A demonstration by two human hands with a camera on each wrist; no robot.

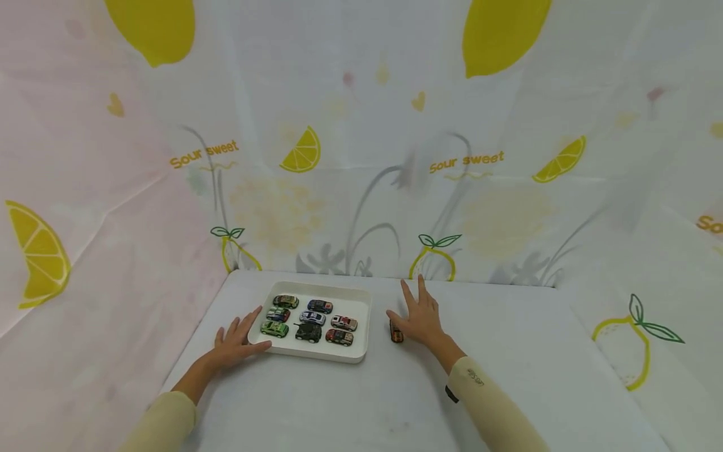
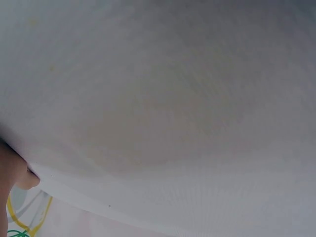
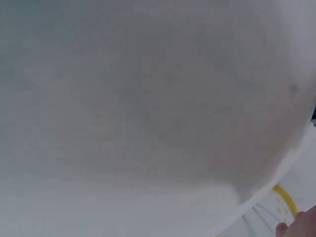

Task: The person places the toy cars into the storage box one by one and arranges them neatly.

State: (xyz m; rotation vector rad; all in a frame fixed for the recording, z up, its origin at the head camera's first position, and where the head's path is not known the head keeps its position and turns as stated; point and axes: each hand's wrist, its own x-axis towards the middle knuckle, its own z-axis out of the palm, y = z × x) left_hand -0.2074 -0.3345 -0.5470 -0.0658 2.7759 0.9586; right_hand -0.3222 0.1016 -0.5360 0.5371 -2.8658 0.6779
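A white tray (image 1: 333, 356) holds several small toy cars, among them a light green car (image 1: 274, 329), a silver car (image 1: 312, 317) and a dark green toy tank (image 1: 308, 333). My left hand (image 1: 233, 346) is at the tray's left side, fingers spread, with the thumb along the near left corner. To the right of the tray, an orange and black toy car (image 1: 397, 333) stands on the table, partly hidden by my right hand (image 1: 420, 319). That hand has its fingers stretched forward and apart, the thumb reaching over the car. Both wrist views show mostly white tabletop, with just a little of each hand.
The white table (image 1: 339, 408) ends at a hanging cloth (image 1: 361, 207) printed with lemons, which rises at the back and both sides. A black item (image 1: 452, 394) shows under the right sleeve cuff.
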